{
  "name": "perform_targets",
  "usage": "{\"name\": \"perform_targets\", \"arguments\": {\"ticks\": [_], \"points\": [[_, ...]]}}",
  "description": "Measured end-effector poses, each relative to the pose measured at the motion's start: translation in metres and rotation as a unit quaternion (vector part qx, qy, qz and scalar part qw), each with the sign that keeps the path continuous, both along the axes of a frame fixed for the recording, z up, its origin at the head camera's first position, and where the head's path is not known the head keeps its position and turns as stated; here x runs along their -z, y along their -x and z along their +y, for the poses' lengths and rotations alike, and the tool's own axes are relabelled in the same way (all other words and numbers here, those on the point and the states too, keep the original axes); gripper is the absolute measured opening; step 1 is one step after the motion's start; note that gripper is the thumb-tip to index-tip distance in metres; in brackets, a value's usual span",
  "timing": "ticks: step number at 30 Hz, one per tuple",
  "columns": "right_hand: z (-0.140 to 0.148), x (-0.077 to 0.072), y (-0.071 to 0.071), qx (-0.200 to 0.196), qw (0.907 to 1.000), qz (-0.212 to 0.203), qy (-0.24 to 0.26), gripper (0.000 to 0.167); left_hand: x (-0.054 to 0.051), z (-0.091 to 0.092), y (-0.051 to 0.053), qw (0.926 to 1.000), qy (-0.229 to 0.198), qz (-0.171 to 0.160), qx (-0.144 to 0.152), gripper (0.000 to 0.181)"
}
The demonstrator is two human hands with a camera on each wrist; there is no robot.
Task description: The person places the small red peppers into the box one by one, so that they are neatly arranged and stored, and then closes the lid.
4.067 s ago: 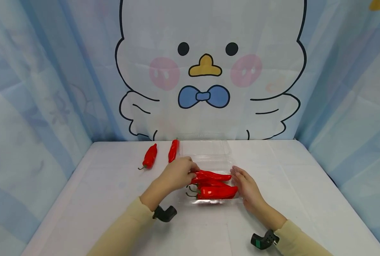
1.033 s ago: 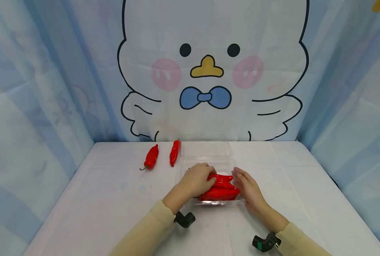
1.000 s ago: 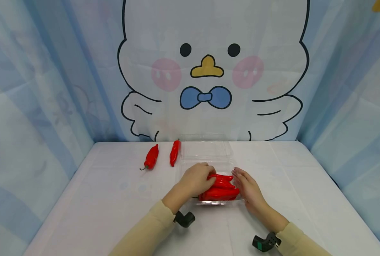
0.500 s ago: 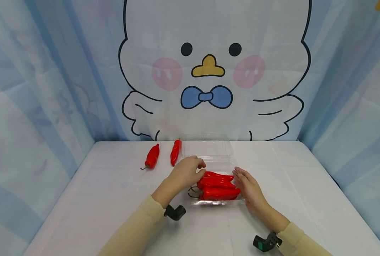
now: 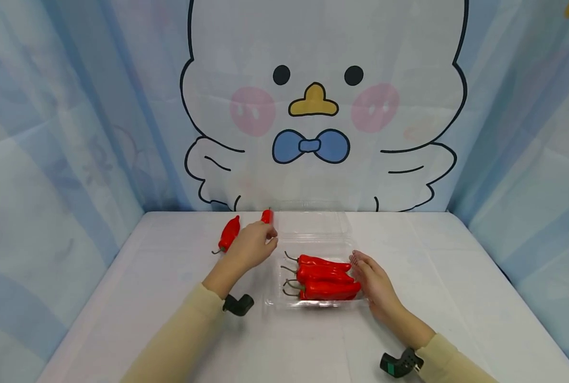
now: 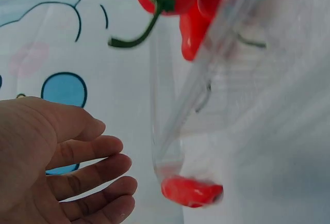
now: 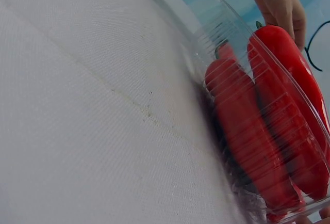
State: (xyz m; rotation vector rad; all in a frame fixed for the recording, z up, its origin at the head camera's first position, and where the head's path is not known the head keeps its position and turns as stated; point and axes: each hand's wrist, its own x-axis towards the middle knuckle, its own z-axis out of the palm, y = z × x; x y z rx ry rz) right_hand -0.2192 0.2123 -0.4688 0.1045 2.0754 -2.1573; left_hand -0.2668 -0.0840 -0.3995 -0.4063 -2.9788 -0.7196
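Several long red peppers (image 5: 323,274) with green stems lie side by side in a clear plastic clamshell box (image 5: 308,304), its lid (image 5: 308,221) folded back. My right hand (image 5: 377,290) holds the box by its right side; in the right wrist view only fingertips show at the lower edge. My left hand (image 5: 251,246), thumb apart from its loosely bent fingers, is left of the box and holds nothing. It partly covers a loose red pepper (image 5: 267,216) beside the lid. Another loose pepper (image 5: 229,233) lies further left, its lower part near my wrist.
A white cloth (image 5: 169,276) covers the table. Behind it hangs a blue curtain (image 5: 162,106) printed with a cartoon chick. A black wrist camera (image 5: 239,305) sits on my left wrist and another wrist camera (image 5: 401,363) on my right.
My left hand was over the peppers in the box, left them there and moved left and back to the loose pepper beside the lid. The right hand stays at the box's side.
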Motion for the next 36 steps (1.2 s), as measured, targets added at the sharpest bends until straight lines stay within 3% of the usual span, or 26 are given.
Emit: {"name": "perform_targets", "arguments": {"ticks": [7, 14, 20, 27, 31, 36], "points": [[0.000, 0.003, -0.001, 0.003, 0.9999, -0.009, -0.003, 0.050, 0.009, -0.010, 0.011, 0.9981, 0.041, 0.019, -0.041, 0.023], [-0.001, 0.004, -0.002, 0.004, 1.0000, -0.009, 0.000, 0.050, 0.020, -0.023, 0.024, 0.9888, 0.110, 0.054, -0.085, 0.021], [-0.001, 0.003, 0.000, 0.003, 1.0000, -0.005, 0.001, 0.050, 0.027, -0.037, 0.034, 0.9833, 0.138, 0.038, -0.113, 0.029], [-0.001, 0.002, 0.002, 0.005, 1.0000, -0.003, 0.004, 0.050, 0.042, -0.051, 0.045, 0.9744, 0.174, 0.024, -0.140, 0.044], [0.000, 0.002, 0.002, 0.005, 1.0000, -0.007, 0.004, 0.050, 0.047, -0.058, 0.049, 0.9704, 0.193, 0.019, -0.144, 0.048], [0.000, 0.001, 0.001, 0.006, 0.9999, -0.009, 0.001, 0.050, 0.049, -0.066, 0.049, 0.9716, 0.199, 0.025, -0.126, 0.041]]}}
